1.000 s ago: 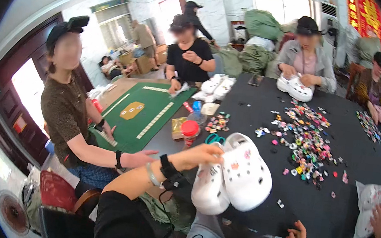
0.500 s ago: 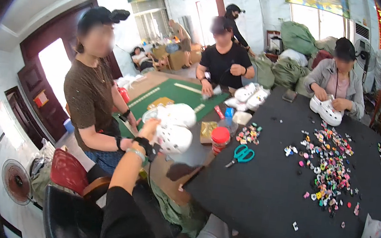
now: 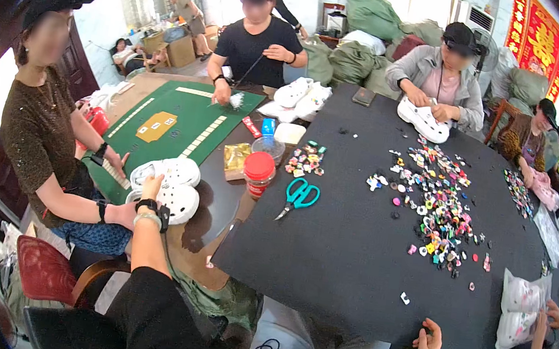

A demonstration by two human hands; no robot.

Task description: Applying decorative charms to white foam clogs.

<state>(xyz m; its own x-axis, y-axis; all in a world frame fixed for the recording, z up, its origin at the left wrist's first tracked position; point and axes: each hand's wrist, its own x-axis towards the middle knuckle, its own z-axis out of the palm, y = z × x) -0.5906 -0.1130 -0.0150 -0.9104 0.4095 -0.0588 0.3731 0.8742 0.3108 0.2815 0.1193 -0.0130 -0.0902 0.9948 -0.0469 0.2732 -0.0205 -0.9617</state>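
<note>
My left hand [image 3: 151, 189] grips a pair of white clogs [image 3: 180, 202] with small charms on them, low beside the green mat at the left. A co-worker's hand [image 3: 124, 214] is close by my left wrist; whether it touches the clogs I cannot tell. Over the front edge of the black-topped table [image 3: 345, 265], my right hand [image 3: 427, 343] rests with nothing in it, its fingers loosely bent and apart. Many colourful small shoe charms [image 3: 443, 221] lie heaped on the table, and a single white charm [image 3: 404, 298] lies nearer my right hand.
Teal-handled scissors [image 3: 301, 194], a red-lidded jar [image 3: 258, 172] and a gold box [image 3: 235, 159] sit left of centre. Co-workers handle another white clog [image 3: 423, 120] and a white brush [image 3: 235, 100]. Bagged clogs [image 3: 523, 312] lie at the right edge near another person's hands.
The view has swung right. My left hand has brought the white clogs down toward the green mat, still gripping them. Bagged clogs and another person's hands have come into sight at the right.
</note>
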